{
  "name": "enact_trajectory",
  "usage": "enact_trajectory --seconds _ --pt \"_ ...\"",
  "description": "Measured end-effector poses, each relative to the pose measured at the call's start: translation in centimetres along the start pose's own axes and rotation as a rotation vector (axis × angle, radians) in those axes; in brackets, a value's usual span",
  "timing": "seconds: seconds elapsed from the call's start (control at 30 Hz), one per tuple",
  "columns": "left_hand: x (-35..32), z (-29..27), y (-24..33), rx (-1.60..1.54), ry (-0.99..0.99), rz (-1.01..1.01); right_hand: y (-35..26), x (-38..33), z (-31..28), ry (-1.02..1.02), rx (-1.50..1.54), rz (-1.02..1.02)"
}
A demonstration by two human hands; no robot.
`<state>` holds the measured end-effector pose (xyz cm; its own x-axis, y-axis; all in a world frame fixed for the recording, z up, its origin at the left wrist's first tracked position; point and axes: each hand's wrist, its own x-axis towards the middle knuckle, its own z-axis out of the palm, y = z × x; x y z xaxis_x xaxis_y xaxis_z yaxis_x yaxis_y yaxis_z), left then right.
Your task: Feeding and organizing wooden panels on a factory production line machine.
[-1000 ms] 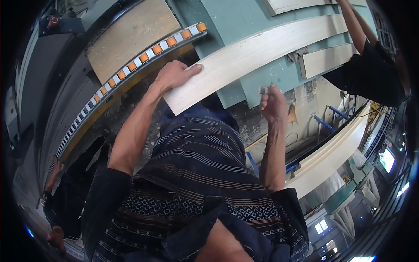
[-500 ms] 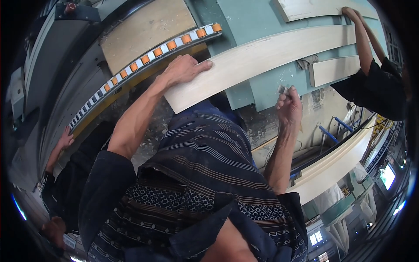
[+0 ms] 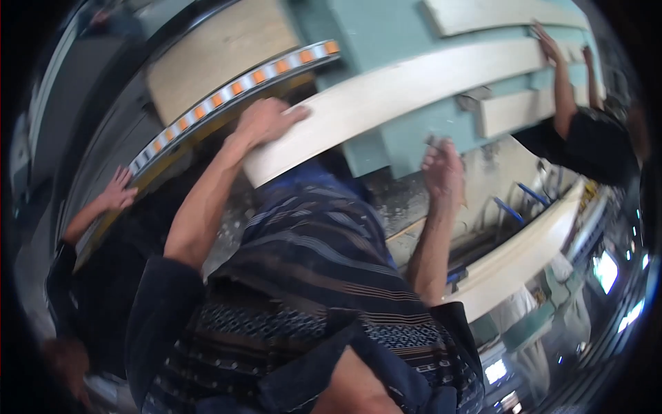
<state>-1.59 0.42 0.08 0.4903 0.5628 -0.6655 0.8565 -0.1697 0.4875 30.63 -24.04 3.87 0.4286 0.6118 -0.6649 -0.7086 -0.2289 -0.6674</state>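
Two bare hands, one on wood.

Left hand (image 3: 265, 123): closed on the near left corner of the long board (image 3: 386, 100), thumb lying flat on its upper face, fingers bent over the far edge; fingertips hidden.

Right hand (image 3: 445, 172): raised, clear of the board; thumb and fingers pinching a small grey scrap (image 3: 432, 141), too blurred to identify.

Long board: one, pale wood, slightly bowed in this view; near end jutting past the table toward the wearer's waist, the rest lying across the green table (image 3: 417, 134).

Also on the table: one short board (image 3: 512, 114), pale, nearer the right side; one upper board (image 3: 503, 15), beyond the long one; one crumpled grey rag (image 3: 474, 99), between short and long boards.

Left of the table: one roller rail (image 3: 238, 88), metal channel holding a row of orange and white rollers; beyond it, one tan panel (image 3: 224, 52).

Co-workers: two. One hand (image 3: 118, 193) just beside the rail's near end; another hand (image 3: 547, 45) at the long board's far end, contact uncertain.

Lower right: stacked pale planks (image 3: 520, 252), blue bars (image 3: 509, 210), whitish bags (image 3: 532, 359), contents not discernible.
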Motion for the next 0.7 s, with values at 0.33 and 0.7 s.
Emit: enact_trajectory --seconds 0.33,0.7 --pt "-1.4 0.4 0.8 0.028 0.159 -0.07 -6.6 6.9 0.7 0.304 -0.145 -0.423" --pt "-0.9 0.5 1.3 -0.016 0.18 -0.09 -6.0 10.3 -0.6 0.242 -0.699 -0.639"
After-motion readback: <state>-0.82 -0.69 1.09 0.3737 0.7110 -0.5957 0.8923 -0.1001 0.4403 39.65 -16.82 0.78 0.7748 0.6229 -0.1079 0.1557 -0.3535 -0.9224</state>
